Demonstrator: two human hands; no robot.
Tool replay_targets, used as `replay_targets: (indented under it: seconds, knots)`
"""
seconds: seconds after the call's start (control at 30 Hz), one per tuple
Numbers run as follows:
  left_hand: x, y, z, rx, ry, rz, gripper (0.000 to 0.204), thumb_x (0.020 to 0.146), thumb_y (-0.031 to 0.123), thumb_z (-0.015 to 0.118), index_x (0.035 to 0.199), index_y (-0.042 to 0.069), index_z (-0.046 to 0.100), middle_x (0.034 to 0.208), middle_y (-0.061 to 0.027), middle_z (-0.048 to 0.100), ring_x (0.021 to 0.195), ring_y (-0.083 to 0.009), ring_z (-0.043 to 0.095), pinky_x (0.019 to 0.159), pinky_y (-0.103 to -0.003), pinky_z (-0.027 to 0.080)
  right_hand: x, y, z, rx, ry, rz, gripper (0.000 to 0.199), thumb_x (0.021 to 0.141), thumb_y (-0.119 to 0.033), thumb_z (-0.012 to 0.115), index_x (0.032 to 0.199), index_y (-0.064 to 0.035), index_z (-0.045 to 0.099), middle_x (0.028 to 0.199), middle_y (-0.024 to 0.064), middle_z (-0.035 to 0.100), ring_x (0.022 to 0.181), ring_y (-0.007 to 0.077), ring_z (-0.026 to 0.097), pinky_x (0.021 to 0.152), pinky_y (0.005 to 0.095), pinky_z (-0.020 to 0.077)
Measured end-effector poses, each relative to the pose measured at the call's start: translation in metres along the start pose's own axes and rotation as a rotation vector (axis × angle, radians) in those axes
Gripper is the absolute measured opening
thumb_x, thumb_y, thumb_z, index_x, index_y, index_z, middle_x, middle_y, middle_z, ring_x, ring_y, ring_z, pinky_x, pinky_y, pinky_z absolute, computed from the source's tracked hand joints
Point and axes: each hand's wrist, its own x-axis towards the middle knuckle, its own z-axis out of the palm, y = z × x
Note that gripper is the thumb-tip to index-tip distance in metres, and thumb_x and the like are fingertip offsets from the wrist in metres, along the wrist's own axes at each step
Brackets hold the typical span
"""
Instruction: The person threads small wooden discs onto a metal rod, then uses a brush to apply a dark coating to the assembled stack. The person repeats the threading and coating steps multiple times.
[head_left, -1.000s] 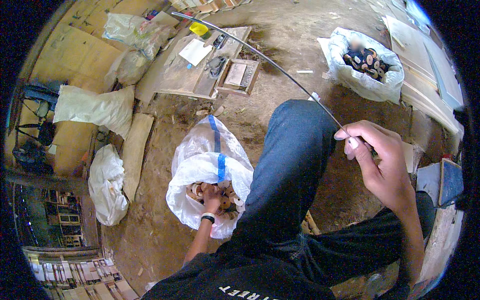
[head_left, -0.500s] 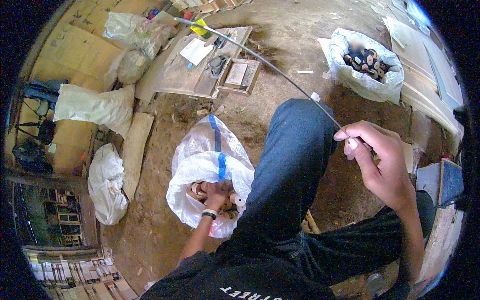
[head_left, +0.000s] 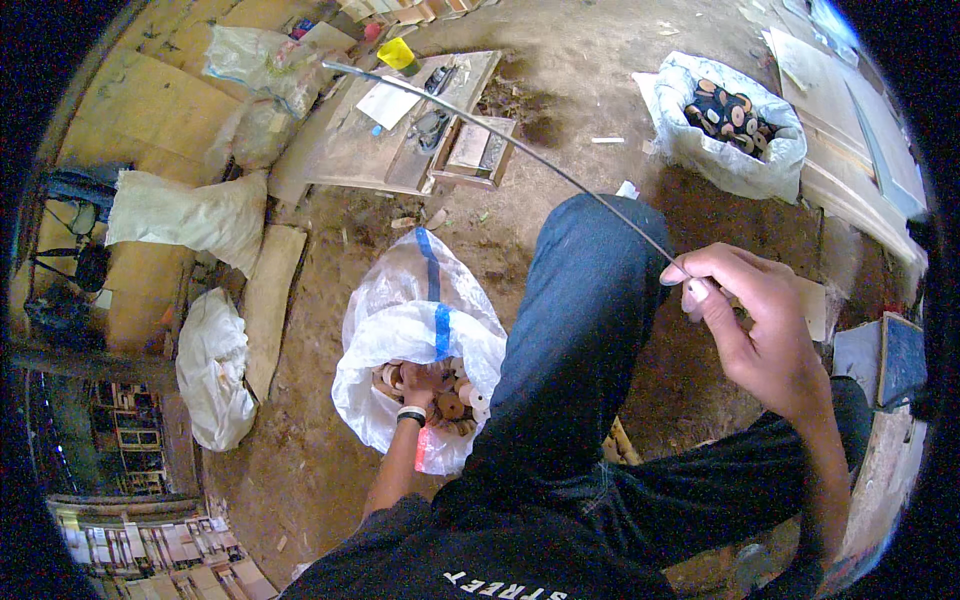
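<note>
My right hand (head_left: 758, 325) pinches the end of a long thin metal rod (head_left: 562, 174) between thumb and fingertips. The rod slants up and to the left, over my raised knee. Down beside my left leg, my left hand (head_left: 422, 382) reaches into a white woven sack (head_left: 362, 395) with blue stripes. Inside are round wooden discs (head_left: 452, 406), some with a hole in the middle. The hand is in among them, with its fingers partly hidden, so whether it grips a disc is not plain.
A second white sack (head_left: 678, 135) at the far right holds dark and wooden discs. A low wooden board (head_left: 350, 150) bears a small tray (head_left: 490, 148), paper and a yellow cup (head_left: 398, 55). Stuffed sacks (head_left: 190, 220) lie left; sheets of board (head_left: 840, 110) lean right.
My left hand has shifted slightly within the sack, uncovering more discs on its right. The rod's far end has moved a little left and down; my right hand keeps its pinch.
</note>
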Motion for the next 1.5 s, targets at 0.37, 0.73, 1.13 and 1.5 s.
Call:
replay_targets:
  seconds: [0.37, 0.73, 1.13, 1.5]
  knots:
    - [0.008, 0.051, -0.04, 0.083, -0.326, 0.054, 0.053, 0.081, 0.027, 0.076, 0.126, 0.003, 0.061, 0.124, -0.0154, 0.065, 0.12, -0.0329, 0.058, 0.107, -0.042, 0.044, -0.002, 0.005, 0.0, 0.015, -0.015, -0.016, 0.017, 0.093, 0.005, 0.056, 0.107, 0.001, 0.066, 0.096, 0.0163, 0.072, 0.08, 0.029, 0.072, 0.073, 0.0373, 0.0571]
    - [0.003, 0.068, -0.047, 0.087, -0.441, 0.064, 0.048, 0.072, 0.023, 0.082, 0.114, 0.004, 0.07, 0.115, -0.0153, 0.071, 0.116, -0.0327, 0.063, 0.104, -0.041, 0.047, 0.0, 0.005, 0.003, -0.015, 0.019, -0.08, 0.013, 0.096, 0.002, 0.057, 0.105, 0.0012, 0.067, 0.095, 0.0148, 0.072, 0.081, 0.0261, 0.071, 0.074, 0.0353, 0.0552]
    - [-0.007, 0.145, -0.097, 0.087, -0.319, 0.143, 0.046, 0.076, 0.013, 0.072, 0.122, 0.003, 0.071, 0.112, -0.0231, 0.073, 0.105, -0.0394, 0.069, 0.093, -0.045, 0.054, -0.002, 0.005, 0.006, -0.004, -0.062, -0.068, 0.014, 0.094, 0.003, 0.057, 0.105, 0.0001, 0.066, 0.095, 0.0159, 0.072, 0.082, 0.0299, 0.072, 0.074, 0.038, 0.0556]
    - [0.011, 0.13, -0.062, 0.101, -0.572, 0.18, 0.049, 0.078, 0.025, 0.077, 0.122, 0.005, 0.068, 0.106, -0.0176, 0.074, 0.101, -0.0364, 0.07, 0.09, -0.044, 0.055, -0.008, 0.003, 0.002, -0.004, -0.076, -0.084, 0.015, 0.096, 0.001, 0.058, 0.108, -0.0015, 0.066, 0.097, 0.0157, 0.073, 0.085, 0.0326, 0.072, 0.077, 0.0393, 0.0558]
